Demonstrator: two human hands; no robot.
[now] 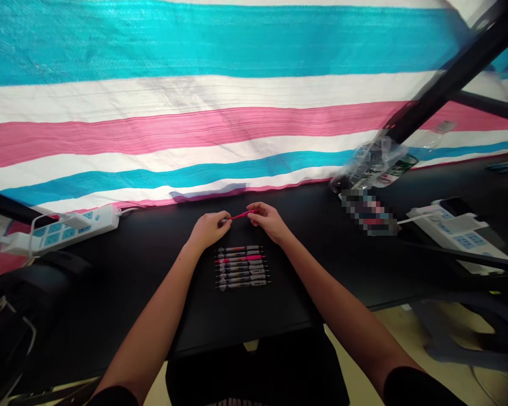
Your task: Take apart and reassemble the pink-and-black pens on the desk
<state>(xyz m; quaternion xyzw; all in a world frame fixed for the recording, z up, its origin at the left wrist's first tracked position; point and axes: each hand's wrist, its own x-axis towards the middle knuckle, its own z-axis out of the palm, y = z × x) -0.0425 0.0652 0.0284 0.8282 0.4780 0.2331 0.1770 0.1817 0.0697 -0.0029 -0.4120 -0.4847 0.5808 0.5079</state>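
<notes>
A red pen is held level between my two hands, above the black table. My left hand is closed on the pen's left end, and a dark piece shows at its fingertips. At the other end, the fingers of my right hand pinch the pen. Below my hands, several pens lie side by side in a stack of rows; most are clear and grey pens, and one is a red-pink pen.
Power strips lie at left and right. A clear plastic bag with a bottle and a blurred-out object are at the back right. A black bag sits at left. Striped sheeting hangs behind.
</notes>
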